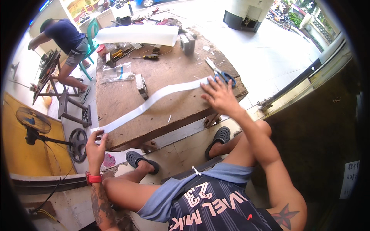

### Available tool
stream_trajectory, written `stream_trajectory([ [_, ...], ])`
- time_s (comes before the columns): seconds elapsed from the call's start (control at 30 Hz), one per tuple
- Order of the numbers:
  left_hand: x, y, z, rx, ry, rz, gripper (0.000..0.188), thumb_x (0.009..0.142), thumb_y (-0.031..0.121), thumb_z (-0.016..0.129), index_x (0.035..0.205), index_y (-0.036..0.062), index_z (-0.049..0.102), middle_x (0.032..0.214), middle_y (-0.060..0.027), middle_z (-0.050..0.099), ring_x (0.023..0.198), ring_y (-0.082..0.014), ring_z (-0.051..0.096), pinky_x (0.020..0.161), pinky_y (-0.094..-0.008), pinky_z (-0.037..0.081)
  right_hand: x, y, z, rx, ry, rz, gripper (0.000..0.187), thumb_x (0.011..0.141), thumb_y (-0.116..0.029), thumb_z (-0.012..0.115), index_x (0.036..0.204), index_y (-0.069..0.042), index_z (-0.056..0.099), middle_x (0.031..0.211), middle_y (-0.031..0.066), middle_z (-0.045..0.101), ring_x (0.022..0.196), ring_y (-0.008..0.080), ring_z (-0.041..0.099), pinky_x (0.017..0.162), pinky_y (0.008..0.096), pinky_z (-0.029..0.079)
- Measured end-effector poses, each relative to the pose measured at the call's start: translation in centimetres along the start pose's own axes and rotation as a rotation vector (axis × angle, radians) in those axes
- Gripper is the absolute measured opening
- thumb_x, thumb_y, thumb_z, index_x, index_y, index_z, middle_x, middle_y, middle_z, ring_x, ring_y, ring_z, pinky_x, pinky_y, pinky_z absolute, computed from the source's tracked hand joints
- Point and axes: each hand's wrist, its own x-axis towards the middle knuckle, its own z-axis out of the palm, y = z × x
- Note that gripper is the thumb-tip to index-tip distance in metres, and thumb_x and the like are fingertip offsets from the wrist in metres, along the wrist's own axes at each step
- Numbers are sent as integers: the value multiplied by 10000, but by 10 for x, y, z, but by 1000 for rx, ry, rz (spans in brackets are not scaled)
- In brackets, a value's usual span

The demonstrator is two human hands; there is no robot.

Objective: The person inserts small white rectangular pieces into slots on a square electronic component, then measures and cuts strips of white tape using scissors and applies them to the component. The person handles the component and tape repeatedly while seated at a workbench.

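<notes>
A long white strip (166, 91) stretches across the wooden table, bowed along its length. At the table's near left corner, my left hand (96, 145) pinches one end between thumb and fingers. My right hand (220, 97) lies at the strip's other end with its fingers spread, pressing on it near the table's right edge. Just beyond those fingertips are blue-handled scissors (227, 77), blades parted and pointing away; my fingers partly cover one handle. A small metal block (141, 86) stands just behind the strip's middle.
Farther back lie a screwdriver (150, 57), a clear plastic bag (117, 73), a grey metal box (187, 43) and a large white sheet roll (138, 35). Another person (65, 38) bends over a stand at the left, by a green chair (91, 34). A fan (34, 120) stands at the left.
</notes>
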Motion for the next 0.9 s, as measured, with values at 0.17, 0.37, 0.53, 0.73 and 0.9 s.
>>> stream_trajectory([
  [0.17,-5,14,23,338,44,103,407,984,383,712,1343,192,718,1623,-218,394,1481,-447,333,1205,-514,280,62,47,-4,12,-40,-41,591,1094,-621,270,1566,-338,483,1713,102,298,1619,312,140,1262,696,25],
  [0.37,-1,47,39,507,-70,167,470,1025,492,599,1394,214,685,1615,-204,417,1510,-395,334,1207,-559,271,32,-11,-49,226,270,28,369,1044,-398,622,1267,-112,689,1355,174,616,1347,296,532,1149,515,407],
  [0.53,8,104,90,348,-31,361,481,1007,451,632,1365,136,691,1377,-185,618,1270,-364,555,1074,-481,415,-75,-160,-132,1451,16,-704,199,824,-19,804,1007,-38,728,900,70,692,814,235,660,737,365,520],
  [0.73,20,126,117,320,58,454,435,1004,439,639,1280,115,725,1271,-169,667,1141,-351,620,963,-460,475,-105,-255,-169,2175,-23,-924,206,905,-127,788,1008,-3,659,874,118,646,763,250,653,665,351,504],
  [0.9,23,125,111,325,54,436,421,1015,456,619,1243,127,749,1230,-146,693,1101,-339,644,943,-451,493,-109,-282,-189,2429,-10,-948,424,854,-143,844,1133,46,585,877,139,656,723,229,660,603,323,500],
])
